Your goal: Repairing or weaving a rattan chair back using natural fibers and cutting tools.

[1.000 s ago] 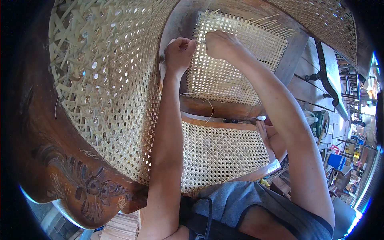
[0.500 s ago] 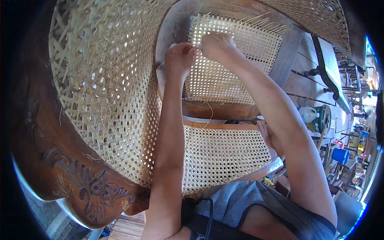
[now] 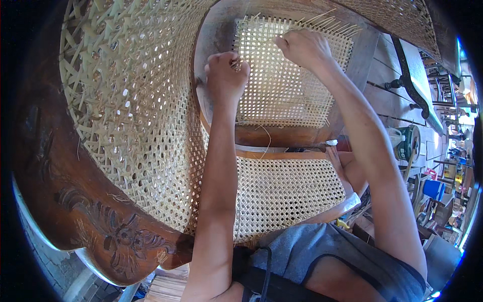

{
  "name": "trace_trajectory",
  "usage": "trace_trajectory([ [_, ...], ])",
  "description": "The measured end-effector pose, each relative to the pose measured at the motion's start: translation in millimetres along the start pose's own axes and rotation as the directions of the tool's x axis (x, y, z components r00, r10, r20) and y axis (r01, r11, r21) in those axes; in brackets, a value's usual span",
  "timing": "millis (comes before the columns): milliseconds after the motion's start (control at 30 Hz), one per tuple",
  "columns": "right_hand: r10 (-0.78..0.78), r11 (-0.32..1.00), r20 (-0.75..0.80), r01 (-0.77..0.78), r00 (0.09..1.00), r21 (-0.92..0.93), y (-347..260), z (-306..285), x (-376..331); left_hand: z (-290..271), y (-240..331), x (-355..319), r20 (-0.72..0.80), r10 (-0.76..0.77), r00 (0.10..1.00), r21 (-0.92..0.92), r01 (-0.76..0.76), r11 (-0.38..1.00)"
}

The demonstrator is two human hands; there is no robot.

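A woven cane panel [image 3: 282, 103] lies in the wooden seat frame [image 3: 217, 30], with loose cane ends [image 3: 334, 25] sticking out along its far edge. My left hand [image 3: 226, 78] is over the panel's left edge. Its fingers are loosely curled, and a gap shows between thumb and forefinger. Farther right, above the panel's far half, my right hand [image 3: 304, 48] is closed with its thumb against the fingers. Whatever it grips is too thin or hidden to make out. A thin loose cane strand [image 3: 268, 138] curls over the seat's near edge.
A tall caned side with a carved wooden rim [image 3: 126, 241] rises at my left. Nearer me is another caned panel [image 3: 287, 194]. Over to the right are a green bucket [image 3: 408, 143], a blue container [image 3: 432, 189] and a dark curved furniture leg [image 3: 410, 83].
My hands were close together at the panel's left edge, fingers pinched. The right hand has moved away to the right and slightly farther off, while the left stays near that edge with its thumb parted.
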State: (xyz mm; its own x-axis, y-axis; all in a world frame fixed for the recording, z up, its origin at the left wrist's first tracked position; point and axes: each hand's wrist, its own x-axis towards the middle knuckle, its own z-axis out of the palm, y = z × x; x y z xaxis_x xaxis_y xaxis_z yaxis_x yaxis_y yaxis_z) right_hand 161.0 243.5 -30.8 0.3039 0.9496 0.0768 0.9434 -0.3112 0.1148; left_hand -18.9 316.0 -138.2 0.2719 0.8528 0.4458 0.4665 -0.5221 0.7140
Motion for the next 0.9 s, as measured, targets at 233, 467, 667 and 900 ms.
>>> trace_trajectory([
  [233,0.012,0.553,0.315,-0.269,0.949,0.788,-30,1,-12,-14,-50,9,0.225,-0.209,0.952,-0.219,0.259,0.941],
  [467,-0.106,0.902,0.142,0.035,0.984,0.43,-47,4,3,-21,-51,1,0.306,-0.255,0.917,-0.142,0.309,0.94],
  [667,-0.213,0.977,0.25,0.201,0.944,0.074,-48,5,19,-18,-51,4,0.345,-0.236,0.908,-0.157,0.304,0.94],
  [900,-0.316,0.943,-0.085,0.304,0.945,-0.136,38,-14,42,-24,-39,9,0.371,-0.104,0.923,-0.193,0.186,0.963],
])
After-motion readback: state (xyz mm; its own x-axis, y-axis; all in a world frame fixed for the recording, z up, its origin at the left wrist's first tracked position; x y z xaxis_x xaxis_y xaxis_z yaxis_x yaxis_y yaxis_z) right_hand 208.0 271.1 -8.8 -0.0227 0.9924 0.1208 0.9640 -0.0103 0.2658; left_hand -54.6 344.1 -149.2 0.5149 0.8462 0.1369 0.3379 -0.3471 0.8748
